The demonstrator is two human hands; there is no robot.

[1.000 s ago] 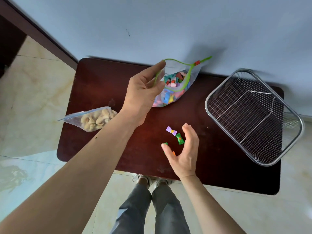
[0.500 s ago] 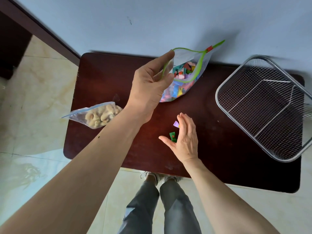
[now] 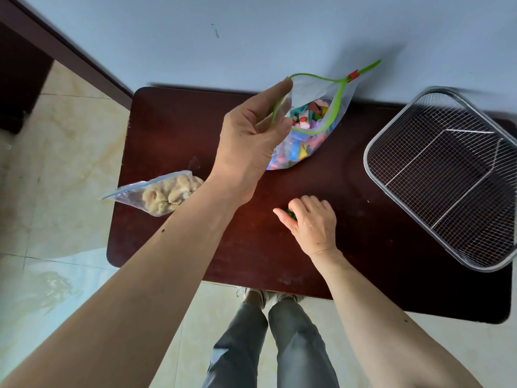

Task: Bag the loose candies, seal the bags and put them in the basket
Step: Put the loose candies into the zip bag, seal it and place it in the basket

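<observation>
A clear zip bag with a green zipper strip stands open at the back of the dark wooden table, full of colourful candies. My left hand pinches the near side of its mouth and holds it open. My right hand rests on the table in front of the bag, fingers curled over loose candies; only a bit of green shows under them. The wire basket stands empty at the right end of the table.
A second clear bag holding beige pieces lies at the table's left edge, partly overhanging. A pale wall runs behind the table. Tiled floor and my legs show below the near edge.
My right hand has closed down over the loose candies, which lay visible on the table a second ago. The left hand keeps the bag mouth open; the camera has shifted.
</observation>
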